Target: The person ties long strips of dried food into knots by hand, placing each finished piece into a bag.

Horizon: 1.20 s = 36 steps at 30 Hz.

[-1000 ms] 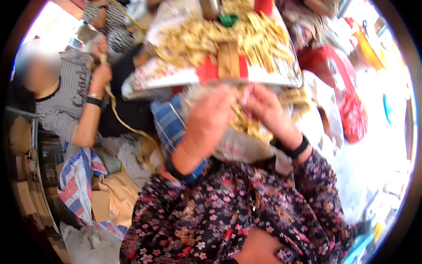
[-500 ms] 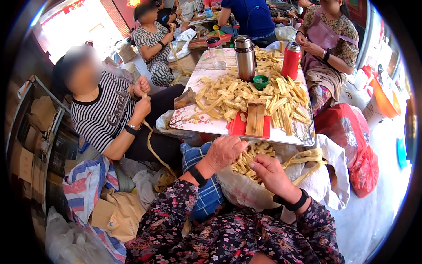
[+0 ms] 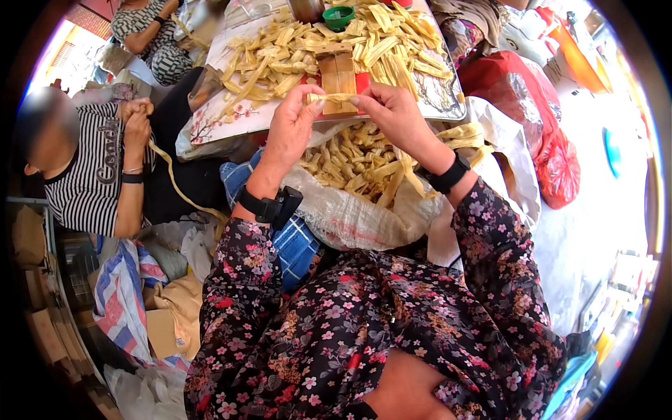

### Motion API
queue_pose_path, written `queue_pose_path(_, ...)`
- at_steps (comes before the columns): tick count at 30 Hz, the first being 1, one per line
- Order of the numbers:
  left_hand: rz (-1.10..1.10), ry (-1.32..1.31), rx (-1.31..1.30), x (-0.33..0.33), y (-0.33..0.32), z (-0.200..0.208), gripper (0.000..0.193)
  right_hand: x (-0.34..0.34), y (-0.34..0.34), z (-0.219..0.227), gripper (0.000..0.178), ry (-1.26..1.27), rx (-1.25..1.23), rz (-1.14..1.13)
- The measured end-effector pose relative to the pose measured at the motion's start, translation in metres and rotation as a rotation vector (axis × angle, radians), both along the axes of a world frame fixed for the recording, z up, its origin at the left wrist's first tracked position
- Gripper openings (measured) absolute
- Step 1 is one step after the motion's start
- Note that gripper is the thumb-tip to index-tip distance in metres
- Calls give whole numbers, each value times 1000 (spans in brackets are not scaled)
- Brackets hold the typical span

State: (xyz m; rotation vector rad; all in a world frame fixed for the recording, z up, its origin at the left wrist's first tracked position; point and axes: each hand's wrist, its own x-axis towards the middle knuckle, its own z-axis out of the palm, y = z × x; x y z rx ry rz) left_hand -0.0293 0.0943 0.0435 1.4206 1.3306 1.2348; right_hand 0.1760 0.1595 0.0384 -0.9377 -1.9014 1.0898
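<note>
A short pale-yellow strip [image 3: 337, 97] is stretched level between my two hands, over the table's near edge. My left hand [image 3: 290, 127] pinches its left end between thumb and fingers; my right hand [image 3: 395, 120] pinches the other end. Just behind the strip stands a small wooden block [image 3: 337, 73] on a red piece [image 3: 362, 82]. Below my hands, a whitish woven sack [image 3: 364, 227] gapes, full of knotted yellow pieces [image 3: 346, 155]. Longer strips [image 3: 462, 134] hang over the sack's right side, near my right wrist.
Loose yellow strips [image 3: 280, 59] cover much of the white table [image 3: 213, 120], around a green cup [image 3: 339, 17]. A person in a striped top [image 3: 87, 164] sits at left, handling a long strip. Red plastic bags [image 3: 518, 105] stand on the right.
My view has tipped down. Both hands have risen towards the table edge and the wooden block, and a strip now shows stretched between them. The flasks have mostly left the view.
</note>
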Motion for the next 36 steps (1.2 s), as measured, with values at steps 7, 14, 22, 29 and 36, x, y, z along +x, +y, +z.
queue_pose_path(7, 142, 76, 19, -5, 31, 5, 16, -17, 23, 22, 33, -20, 138, -65)
queue_pose_path(14, 209, 626, -36, 0, 29, -12, 24, -16, 37, -27, 29, -387, 141, -151)
queue_pose_path(22, -63, 74, -427, 27, -52, -26, 29, -10, -43, 0, 12, -83, 477, 2)
queue_pose_path(29, -143, -930, -484, 31, -50, -31, 25, -13, -85, -3, 18, 114, 208, 287)
queue_pose_path(36, -182, -205, -107, 41, -51, -28, 15, -18, -61, -4, 22, 71, 210, 13)
